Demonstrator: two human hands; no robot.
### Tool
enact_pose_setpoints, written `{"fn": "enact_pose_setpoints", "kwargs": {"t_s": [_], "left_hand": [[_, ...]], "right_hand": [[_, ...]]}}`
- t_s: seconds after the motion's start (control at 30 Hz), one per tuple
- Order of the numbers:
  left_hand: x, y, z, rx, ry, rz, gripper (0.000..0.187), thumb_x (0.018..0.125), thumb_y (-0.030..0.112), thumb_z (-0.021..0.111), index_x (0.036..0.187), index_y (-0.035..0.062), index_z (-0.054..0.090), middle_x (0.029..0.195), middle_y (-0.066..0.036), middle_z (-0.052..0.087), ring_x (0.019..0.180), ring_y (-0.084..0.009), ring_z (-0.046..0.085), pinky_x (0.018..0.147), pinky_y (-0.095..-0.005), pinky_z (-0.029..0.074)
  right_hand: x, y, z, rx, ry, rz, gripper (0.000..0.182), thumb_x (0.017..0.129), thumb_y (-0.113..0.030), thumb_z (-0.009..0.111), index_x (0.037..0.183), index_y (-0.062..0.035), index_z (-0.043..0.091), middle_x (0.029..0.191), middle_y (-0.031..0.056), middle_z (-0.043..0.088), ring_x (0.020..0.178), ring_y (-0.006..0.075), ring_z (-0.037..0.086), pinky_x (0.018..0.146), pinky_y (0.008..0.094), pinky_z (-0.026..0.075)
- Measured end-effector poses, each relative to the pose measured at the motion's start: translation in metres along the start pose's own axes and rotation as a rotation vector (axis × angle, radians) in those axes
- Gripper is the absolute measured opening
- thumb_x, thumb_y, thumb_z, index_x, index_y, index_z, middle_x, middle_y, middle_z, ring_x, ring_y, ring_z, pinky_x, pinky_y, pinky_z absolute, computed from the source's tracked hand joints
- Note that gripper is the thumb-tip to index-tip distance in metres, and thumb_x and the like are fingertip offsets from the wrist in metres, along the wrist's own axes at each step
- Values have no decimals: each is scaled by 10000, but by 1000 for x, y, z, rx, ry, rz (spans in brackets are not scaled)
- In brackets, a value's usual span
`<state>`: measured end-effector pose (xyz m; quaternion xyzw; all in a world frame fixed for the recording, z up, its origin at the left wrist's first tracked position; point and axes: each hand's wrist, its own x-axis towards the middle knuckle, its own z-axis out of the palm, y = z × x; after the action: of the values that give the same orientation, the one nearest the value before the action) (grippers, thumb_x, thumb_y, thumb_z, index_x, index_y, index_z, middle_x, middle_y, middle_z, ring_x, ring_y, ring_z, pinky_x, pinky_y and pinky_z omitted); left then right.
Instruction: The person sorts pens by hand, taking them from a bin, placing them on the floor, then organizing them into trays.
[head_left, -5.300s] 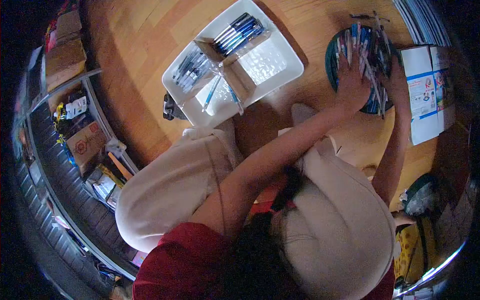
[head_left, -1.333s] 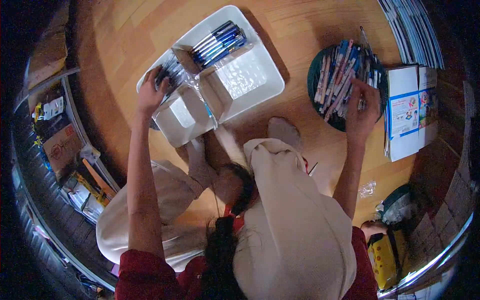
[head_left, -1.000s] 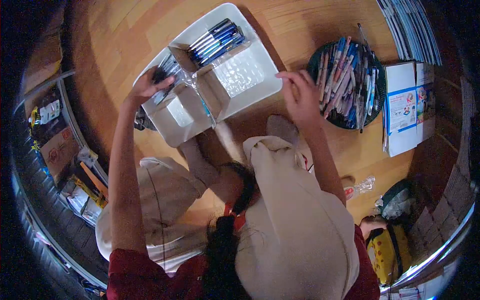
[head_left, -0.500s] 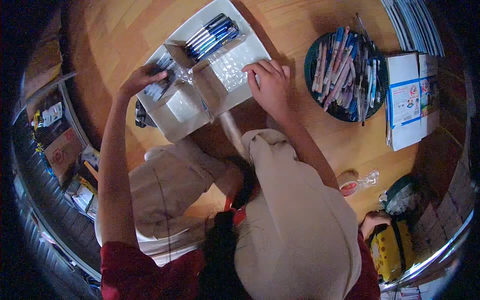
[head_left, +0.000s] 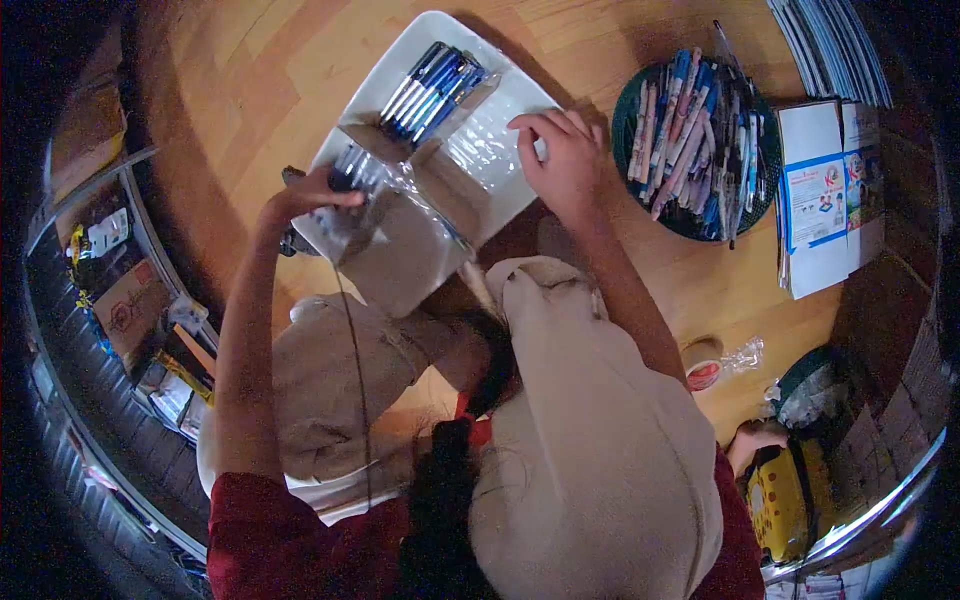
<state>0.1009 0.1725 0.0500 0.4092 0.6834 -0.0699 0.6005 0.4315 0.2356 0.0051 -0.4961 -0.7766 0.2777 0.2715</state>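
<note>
A white divided tray (head_left: pixel 402 268) is tilted above my lap. Its upper compartment holds a row of blue and dark pens (head_left: pixel 432 95), and clear plastic wrap (head_left: pixel 488 150) shines in the right one. More dark-capped pens (head_left: pixel 356 166) lie in the left compartment, partly covered by my left hand (head_left: pixel 312 196). That hand is closed at the tray's left rim, thumb reaching inside; its other fingers are mostly hidden. On the right rim, my right hand (head_left: pixel 566 165) has its fingers curled over the edge and its thumb inside.
A round dark green basket (head_left: pixel 628 165) full of pens stands on the wooden floor at right. Beside it are printed packs (head_left: pixel 818 200) and stacked booklets (head_left: pixel 835 50). A tape roll (head_left: pixel 703 365) and a yellow bag (head_left: pixel 775 500) lie lower right; a rack (head_left: pixel 135 215) is at left.
The tray has shifted right and slightly down, and its near side is tilted differently. Both hands have moved along with it, the left one farther right and down.
</note>
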Motion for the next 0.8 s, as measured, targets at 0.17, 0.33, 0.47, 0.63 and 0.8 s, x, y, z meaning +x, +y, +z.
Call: {"fn": "enact_pose_setpoints", "kwargs": {"t_s": [0.17,0.33,0.47,0.63,0.8], "left_hand": [[-8,-1,23,-146,-88,-15,764,600,384,785,1164,-3,445,1085,-74,542,986,-168,500,880,-309,389],[2,-24,36,-241,30,2,825,575,436,779,1154,-52,449,1051,-125,559,984,-201,517,899,-324,375],[13,-32,29,-132,-67,-94,829,549,441,792,1140,-43,470,1026,-116,571,977,-196,520,886,-319,377],[-1,-15,34,-68,55,64,844,560,410,791,1190,-9,417,1080,-102,543,1002,-197,501,898,-325,382],[-2,-21,28,-1,-128,-7,973,510,448,811,1231,-11,348,1154,-131,498,1050,-215,470,927,-339,361]], "right_hand": [[-1,15,0,167,112,-44,97,726,-80,566,798,-120,618,783,55,599,733,246,539,677,340,418],[-1,12,4,62,174,-19,83,715,-109,566,782,-136,609,774,34,605,722,246,551,679,354,436],[-2,11,5,32,185,-2,83,711,-111,570,778,-138,610,771,26,608,714,242,552,674,350,437],[-2,11,5,46,183,3,87,713,-109,568,784,-139,609,773,28,610,715,246,553,677,349,437],[-2,11,6,31,186,6,82,713,-104,571,783,-131,603,776,36,611,716,257,549,683,355,435]]}}
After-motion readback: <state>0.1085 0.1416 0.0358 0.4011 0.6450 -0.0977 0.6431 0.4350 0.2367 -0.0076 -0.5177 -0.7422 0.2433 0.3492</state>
